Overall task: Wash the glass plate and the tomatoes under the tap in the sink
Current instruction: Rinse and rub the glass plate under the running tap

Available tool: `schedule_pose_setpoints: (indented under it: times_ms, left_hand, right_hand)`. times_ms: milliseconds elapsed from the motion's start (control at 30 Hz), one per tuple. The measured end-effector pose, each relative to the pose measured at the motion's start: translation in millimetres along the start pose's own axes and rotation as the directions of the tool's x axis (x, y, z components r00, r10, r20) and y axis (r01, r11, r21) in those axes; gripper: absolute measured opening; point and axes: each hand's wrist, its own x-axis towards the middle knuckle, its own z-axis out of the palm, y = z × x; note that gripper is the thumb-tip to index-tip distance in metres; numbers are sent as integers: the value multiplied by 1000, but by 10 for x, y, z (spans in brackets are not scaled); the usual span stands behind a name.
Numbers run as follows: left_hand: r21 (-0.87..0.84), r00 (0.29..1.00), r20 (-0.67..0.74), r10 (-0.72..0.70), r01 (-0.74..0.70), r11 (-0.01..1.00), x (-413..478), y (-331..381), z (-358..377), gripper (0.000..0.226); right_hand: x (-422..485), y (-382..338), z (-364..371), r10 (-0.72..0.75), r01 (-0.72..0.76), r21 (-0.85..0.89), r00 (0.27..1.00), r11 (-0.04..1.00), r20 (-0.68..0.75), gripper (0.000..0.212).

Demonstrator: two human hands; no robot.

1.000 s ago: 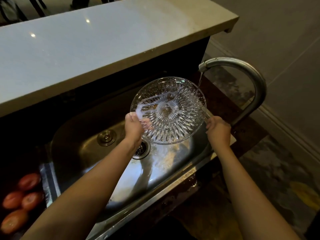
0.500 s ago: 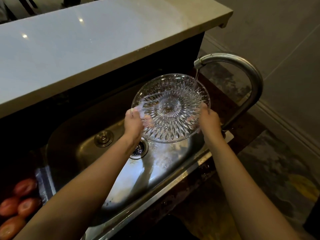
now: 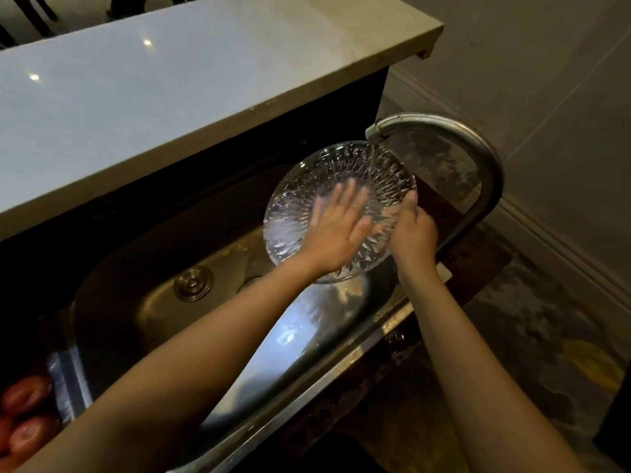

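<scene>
The right hand (image 3: pixel 415 230) grips the cut-glass plate (image 3: pixel 341 165) by its rim just below the tap (image 3: pixel 478 148) spout, probably steadying it, while the left hand (image 3: pixel 336 230) lies flat, fingers straight, on its face, apparently rubbing; tomatoes (image 3: pixel 25 397) wait far left of the tap.

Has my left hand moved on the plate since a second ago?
Yes. The left hand left the glass plate's rim and now lies flat across its face, nearer the tap.

Single head-worn wide-angle view, facing forward and down. Close above sink (image 3: pixel 143 302), slightly tilted. Forearms (image 3: pixel 191 377) enter from bottom edge. Bench (image 3: pixel 170 107) fills upper left, tap (image 3: pixel 491 172) at right.
</scene>
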Motion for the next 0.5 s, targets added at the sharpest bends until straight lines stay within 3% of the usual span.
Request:
schedule_pose_setpoints:
  times_ms: [200,500]
  left_hand:
    - [137,992,-2,123,-122,983,454,-49,-153,56]
    - [161,1000,-29,9,-4,987,342,-672,-337,58]
  right_hand:
    - [-22,64,15,96,-104,107,992,989,81,53]
    - [-85,86,97,83,-89,206,996,974,38,49]
